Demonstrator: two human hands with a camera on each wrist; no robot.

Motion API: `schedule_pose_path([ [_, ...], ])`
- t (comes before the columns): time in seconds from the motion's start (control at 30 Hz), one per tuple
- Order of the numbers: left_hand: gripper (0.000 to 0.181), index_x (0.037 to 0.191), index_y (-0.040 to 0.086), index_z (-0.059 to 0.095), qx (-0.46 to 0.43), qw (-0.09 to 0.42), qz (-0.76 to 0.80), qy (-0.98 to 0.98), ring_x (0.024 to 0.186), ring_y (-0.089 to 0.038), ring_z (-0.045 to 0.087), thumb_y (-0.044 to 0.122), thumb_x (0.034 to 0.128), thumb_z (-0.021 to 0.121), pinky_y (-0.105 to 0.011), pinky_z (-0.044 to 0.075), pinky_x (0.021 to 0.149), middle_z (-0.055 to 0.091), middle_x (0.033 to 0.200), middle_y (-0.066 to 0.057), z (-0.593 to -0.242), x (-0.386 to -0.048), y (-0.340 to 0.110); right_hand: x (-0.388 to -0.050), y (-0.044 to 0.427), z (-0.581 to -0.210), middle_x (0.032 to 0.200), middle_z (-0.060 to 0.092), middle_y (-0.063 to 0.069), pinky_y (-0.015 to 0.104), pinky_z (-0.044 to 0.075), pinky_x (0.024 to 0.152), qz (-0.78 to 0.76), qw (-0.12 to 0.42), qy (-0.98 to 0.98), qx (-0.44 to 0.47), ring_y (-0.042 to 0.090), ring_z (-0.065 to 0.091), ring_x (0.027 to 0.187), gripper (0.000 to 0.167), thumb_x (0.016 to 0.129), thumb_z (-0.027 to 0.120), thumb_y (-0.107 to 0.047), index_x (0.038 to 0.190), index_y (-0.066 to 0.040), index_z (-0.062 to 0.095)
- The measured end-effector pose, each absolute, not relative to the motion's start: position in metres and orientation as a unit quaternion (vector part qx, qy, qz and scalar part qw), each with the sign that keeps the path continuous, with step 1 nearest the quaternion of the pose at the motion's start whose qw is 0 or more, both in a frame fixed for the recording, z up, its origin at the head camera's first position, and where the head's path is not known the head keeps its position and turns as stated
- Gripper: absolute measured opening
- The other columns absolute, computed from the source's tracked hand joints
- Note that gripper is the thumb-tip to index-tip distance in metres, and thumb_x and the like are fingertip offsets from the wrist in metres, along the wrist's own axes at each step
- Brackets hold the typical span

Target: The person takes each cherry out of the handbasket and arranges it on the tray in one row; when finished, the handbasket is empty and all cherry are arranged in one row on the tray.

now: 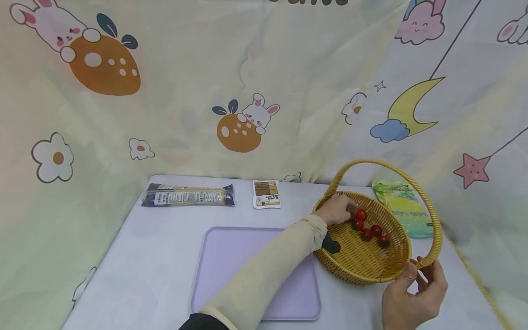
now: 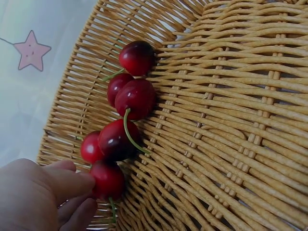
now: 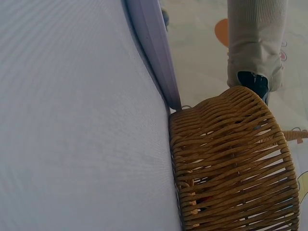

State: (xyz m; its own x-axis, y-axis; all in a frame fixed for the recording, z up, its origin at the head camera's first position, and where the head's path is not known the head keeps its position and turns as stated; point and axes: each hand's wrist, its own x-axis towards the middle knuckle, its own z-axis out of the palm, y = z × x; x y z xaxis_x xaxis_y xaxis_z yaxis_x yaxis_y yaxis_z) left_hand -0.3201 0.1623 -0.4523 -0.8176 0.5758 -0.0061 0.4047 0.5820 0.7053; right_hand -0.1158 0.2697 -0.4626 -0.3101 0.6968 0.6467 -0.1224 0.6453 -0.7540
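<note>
A yellow-brown wicker basket [image 1: 360,259] with a tall arched handle [image 1: 429,206] stands at the right of the table, holding several dark red cherries [image 1: 376,230]. My left hand [image 1: 336,210] reaches over the basket's left rim. In the left wrist view, its fingertips touch the lowest cherry [image 2: 107,180], beside the basket wall; whether they grip it is hard to see. Other cherries [image 2: 137,98] lie in a line above it, some with green stems. My right hand [image 1: 416,295] pinches the basket at the foot of its handle, and is hidden in the right wrist view.
A lilac tray [image 1: 218,256] lies left of the basket, under the left forearm. Along the back are a long dark-ended packet [image 1: 189,195], a small brown-and-white packet [image 1: 266,194] and a green-yellow bag [image 1: 406,208] behind the basket. A printed curtain [image 1: 177,114] hangs around the table.
</note>
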Motion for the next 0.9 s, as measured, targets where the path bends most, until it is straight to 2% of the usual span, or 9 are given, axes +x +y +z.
schedule_pose_path([
  [0.13,0.030,0.130,0.018,0.075,0.285,0.107,0.340,0.890,0.110,-0.002,0.064,0.011,0.1032,0.064,-0.011,0.045,0.077,0.073,0.129,0.009,-0.453,-0.323,0.163,-0.116,0.271,-0.463,0.119,0.053,-0.033,0.007,0.047,0.088,0.369,0.551,-0.723,-0.193,-0.005,0.060,0.111,0.039,0.105,0.064,-0.021,0.143,-0.014,0.059],
  [0.2,0.025,0.125,0.018,0.078,0.290,0.100,0.330,0.893,0.114,-0.003,0.064,0.015,0.1036,0.065,-0.012,0.048,0.084,0.073,0.130,0.009,-0.455,-0.324,0.163,-0.116,0.272,-0.464,0.119,0.053,-0.033,0.007,0.046,0.088,0.369,0.550,-0.725,-0.191,-0.005,0.059,0.111,0.039,0.105,0.064,-0.021,0.143,-0.014,0.059],
  [0.3,0.020,0.119,0.021,0.081,0.290,0.097,0.319,0.897,0.127,-0.005,0.062,0.020,0.1031,0.068,-0.014,0.047,0.100,0.073,0.128,0.011,-0.457,-0.325,0.164,-0.116,0.273,-0.465,0.120,0.052,-0.034,0.007,0.046,0.088,0.366,0.546,-0.729,-0.190,-0.006,0.059,0.112,0.040,0.105,0.064,-0.022,0.144,-0.015,0.058],
  [0.4,0.019,0.117,0.023,0.082,0.284,0.098,0.310,0.902,0.129,-0.006,0.062,0.022,0.1022,0.070,-0.016,0.045,0.108,0.075,0.125,0.012,-0.458,-0.325,0.165,-0.116,0.273,-0.466,0.120,0.052,-0.034,0.007,0.046,0.088,0.364,0.544,-0.731,-0.192,-0.006,0.059,0.112,0.040,0.105,0.063,-0.022,0.144,-0.015,0.058],
  [0.67,0.019,0.116,0.023,0.082,0.272,0.084,0.305,0.909,0.116,-0.004,0.067,0.025,0.0987,0.075,-0.010,0.049,0.089,0.077,0.119,0.011,-0.452,-0.322,0.161,-0.116,0.269,-0.462,0.118,0.052,-0.033,0.006,0.046,0.088,0.368,0.547,-0.727,-0.192,-0.006,0.059,0.110,0.039,0.105,0.063,-0.021,0.143,-0.014,0.059],
  [0.9,0.017,0.113,0.023,0.083,0.264,0.088,0.335,0.900,0.116,-0.005,0.065,0.027,0.0991,0.074,-0.013,0.049,0.090,0.077,0.117,0.012,-0.441,-0.317,0.157,-0.113,0.260,-0.450,0.117,0.056,-0.029,0.008,0.047,0.089,0.386,0.559,-0.707,-0.196,-0.003,0.062,0.108,0.037,0.105,0.063,-0.021,0.141,-0.010,0.061],
])
